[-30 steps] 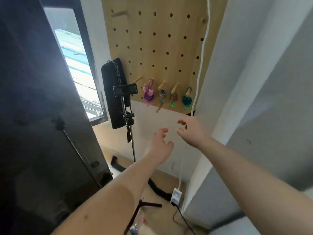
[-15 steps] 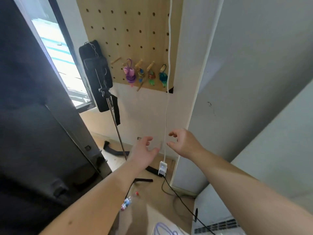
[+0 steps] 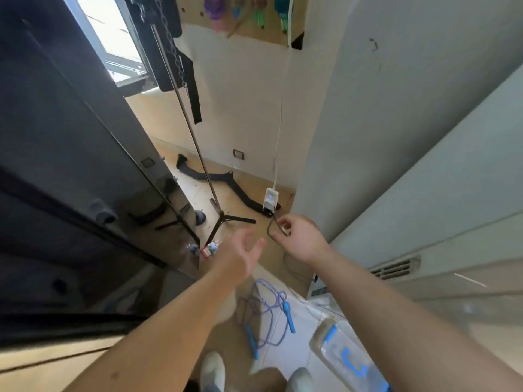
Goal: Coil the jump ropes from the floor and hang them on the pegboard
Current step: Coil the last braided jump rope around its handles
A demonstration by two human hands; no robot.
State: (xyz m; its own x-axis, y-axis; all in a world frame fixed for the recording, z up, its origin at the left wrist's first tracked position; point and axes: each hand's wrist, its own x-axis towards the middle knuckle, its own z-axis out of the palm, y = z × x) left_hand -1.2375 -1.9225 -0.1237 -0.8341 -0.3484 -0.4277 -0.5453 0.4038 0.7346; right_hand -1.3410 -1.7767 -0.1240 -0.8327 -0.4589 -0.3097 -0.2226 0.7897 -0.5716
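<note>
left hand (image 3: 240,254), right hand (image 3: 301,239): fingers loose, empty | jump rope (image 3: 263,309) below | tripod (image 3: 223,220) ahead | box (image 3: 346,353) right

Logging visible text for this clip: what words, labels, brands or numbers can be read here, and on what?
No text can be read.
Bottle: red and white label, too blurred to read.
Adapter: only a blue light shows, no legible print.
Rope: blue handles, no marks visible.

1. Left hand (image 3: 240,256), right hand (image 3: 300,239): empty, fingers relaxed, held above the floor (image 3: 195,193).
2. Jump rope (image 3: 263,315): purple, blue handles, loose on the floor, away from its wall edge.
3. Pegboard (image 3: 254,33): on the wall.
</note>
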